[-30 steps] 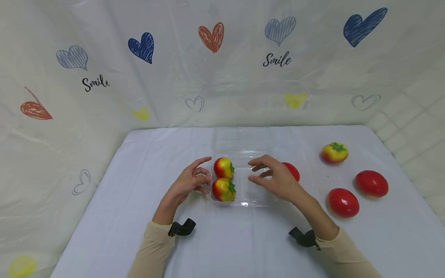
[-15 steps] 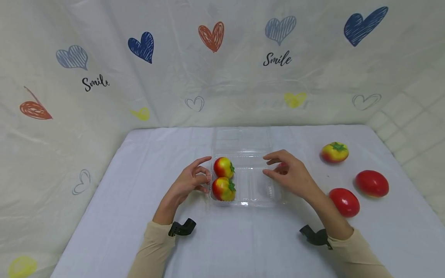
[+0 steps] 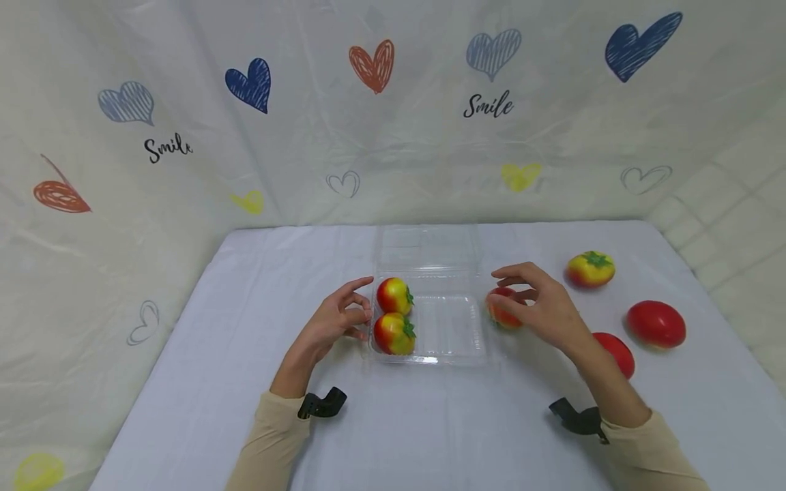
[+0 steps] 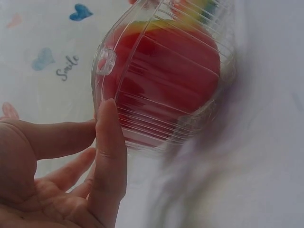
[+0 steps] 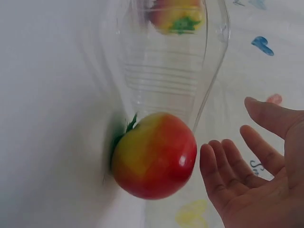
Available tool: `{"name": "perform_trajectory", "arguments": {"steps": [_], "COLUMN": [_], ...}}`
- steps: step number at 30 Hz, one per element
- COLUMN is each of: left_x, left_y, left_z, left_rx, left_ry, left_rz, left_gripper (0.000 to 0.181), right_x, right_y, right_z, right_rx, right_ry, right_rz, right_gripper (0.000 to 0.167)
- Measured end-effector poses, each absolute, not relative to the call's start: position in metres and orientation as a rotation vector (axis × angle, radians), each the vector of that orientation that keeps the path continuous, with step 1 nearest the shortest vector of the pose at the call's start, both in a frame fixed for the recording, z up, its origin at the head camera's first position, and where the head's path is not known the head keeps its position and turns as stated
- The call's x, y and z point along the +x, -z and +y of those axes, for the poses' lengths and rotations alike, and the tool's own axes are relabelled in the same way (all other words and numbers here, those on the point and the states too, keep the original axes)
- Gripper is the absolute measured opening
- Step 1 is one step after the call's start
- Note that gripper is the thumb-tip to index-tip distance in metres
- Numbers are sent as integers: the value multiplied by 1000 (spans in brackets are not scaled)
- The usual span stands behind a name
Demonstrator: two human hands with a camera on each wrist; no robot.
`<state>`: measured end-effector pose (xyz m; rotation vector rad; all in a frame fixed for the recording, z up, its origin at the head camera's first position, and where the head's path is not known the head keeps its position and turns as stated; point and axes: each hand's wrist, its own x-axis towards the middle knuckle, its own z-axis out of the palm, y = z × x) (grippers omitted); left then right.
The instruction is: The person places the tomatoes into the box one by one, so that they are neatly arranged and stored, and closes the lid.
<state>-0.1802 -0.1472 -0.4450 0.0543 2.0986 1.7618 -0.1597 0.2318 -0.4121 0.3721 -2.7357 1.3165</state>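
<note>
A clear plastic clamshell box (image 3: 451,327) stands opened, its lid (image 3: 426,247) laid back. Two red-and-yellow artificial tomatoes with green calyxes, a rear one (image 3: 391,294) and a front one (image 3: 393,334), sit along its left side. My left hand (image 3: 334,317) is at the box's left edge; in the left wrist view the thumb and a finger (image 4: 110,156) pinch the rim. Past the box's right edge, my right hand (image 3: 543,307) has spread, gently bent fingers near another tomato (image 5: 156,156). A gap shows between them in the right wrist view.
At the table's right lie a yellow-and-red tomato (image 3: 590,269) with its calyx up and two red ones, a farther one (image 3: 656,324) and a nearer one (image 3: 617,354) partly behind the right forearm. A white curtain (image 3: 424,136) with printed hearts hangs behind the table.
My right hand has moved right, from over the box to the tomato beside it, which now shows past the fingers. The left hand and the box have stayed put.
</note>
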Motion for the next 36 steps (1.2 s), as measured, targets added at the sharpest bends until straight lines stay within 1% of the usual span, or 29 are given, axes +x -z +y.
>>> {"name": "perform_trajectory", "arguments": {"steps": [7, 14, 23, 36], "left_x": [-179, -179, -180, -181], "left_y": [447, 447, 444, 443], "left_z": [-148, -149, -149, -150], "left_rx": [56, 51, 45, 47], "left_ry": [-1774, -1788, -1787, -1799], "left_rz": [2086, 2084, 2082, 2086], "left_gripper": [68, 68, 68, 67], "right_x": [-160, -160, -163, -165], "right_y": [416, 414, 418, 422], "right_z": [241, 250, 259, 263], "right_rx": [369, 332, 398, 460], "right_ry": [-1329, -1317, -1342, -1395], "right_rz": [-2742, -2823, -2852, -2961], "right_gripper": [44, 53, 55, 67]}}
